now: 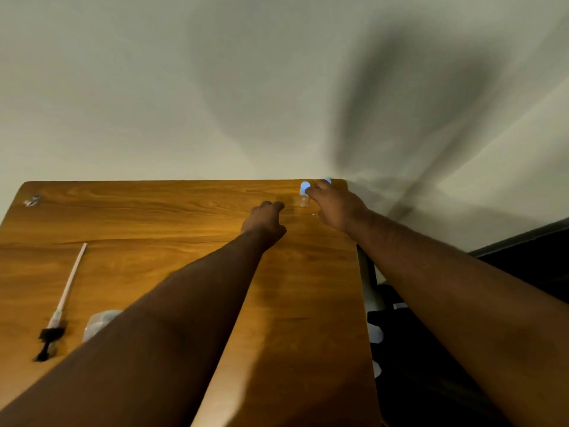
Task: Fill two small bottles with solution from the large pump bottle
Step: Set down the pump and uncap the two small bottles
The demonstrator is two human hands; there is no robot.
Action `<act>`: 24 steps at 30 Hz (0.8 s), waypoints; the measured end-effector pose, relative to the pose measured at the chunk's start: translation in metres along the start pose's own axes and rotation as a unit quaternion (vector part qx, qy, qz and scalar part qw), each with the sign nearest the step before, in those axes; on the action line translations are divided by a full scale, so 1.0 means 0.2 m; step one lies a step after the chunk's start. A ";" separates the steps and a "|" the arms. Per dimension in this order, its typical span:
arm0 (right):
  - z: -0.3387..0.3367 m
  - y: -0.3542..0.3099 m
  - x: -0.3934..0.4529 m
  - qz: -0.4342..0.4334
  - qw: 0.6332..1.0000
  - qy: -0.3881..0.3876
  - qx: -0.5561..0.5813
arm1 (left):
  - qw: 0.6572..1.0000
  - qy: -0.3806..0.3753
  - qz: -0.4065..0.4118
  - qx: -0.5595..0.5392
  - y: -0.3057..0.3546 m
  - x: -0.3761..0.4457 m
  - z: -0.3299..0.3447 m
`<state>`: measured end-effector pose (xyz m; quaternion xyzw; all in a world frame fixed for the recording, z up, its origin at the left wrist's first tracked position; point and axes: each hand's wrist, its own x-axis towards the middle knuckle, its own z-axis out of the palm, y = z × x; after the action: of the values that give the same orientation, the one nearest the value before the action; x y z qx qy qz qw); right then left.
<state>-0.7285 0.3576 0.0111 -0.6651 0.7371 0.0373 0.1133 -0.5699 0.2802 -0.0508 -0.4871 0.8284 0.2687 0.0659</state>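
Two small clear bottles w/ blue caps sit at the far right corner of our wooden worktop point(184, 211): the nearer small bottle point(304, 194) shows cap and body, the second blue cap point(327, 180) just peeks past our right hand point(335, 208). That hand lies over them, fingertips touching the nearer cap, but we can't tell if it's actually gripping; our left hand point(264, 221) hovers just left, fingers curled, holding nothing. Near the left edge lie a pump tube w/ black head point(63, 303) & a blurry clear plastic thing point(97, 323) partly behind our left forearm
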 end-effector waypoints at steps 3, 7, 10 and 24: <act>0.00 -0.03 0.14 -0.009 1.000 -0.012 -0.005 | 1.000 -0.019 -0.005 -0.004 -0.04 0.08 0.05; 0.03 -0.05 0.30 0.013 0.998 -0.067 0.011 | 0.999 -0.027 -0.016 -0.038 -0.11 0.16 0.10; 0.08 -0.05 0.36 0.021 0.994 -0.108 0.029 | 0.995 -0.047 -0.036 -0.083 -0.16 0.18 0.14; -0.03 -0.41 -0.33 0.005 0.962 0.032 0.269 | 0.884 0.030 0.004 -0.467 -0.16 -0.67 0.07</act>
<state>-0.6425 0.4114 0.0393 -0.6073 0.7264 -0.1837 0.2642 -0.4767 0.3783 -0.0250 -0.4661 0.6107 0.6098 -0.1946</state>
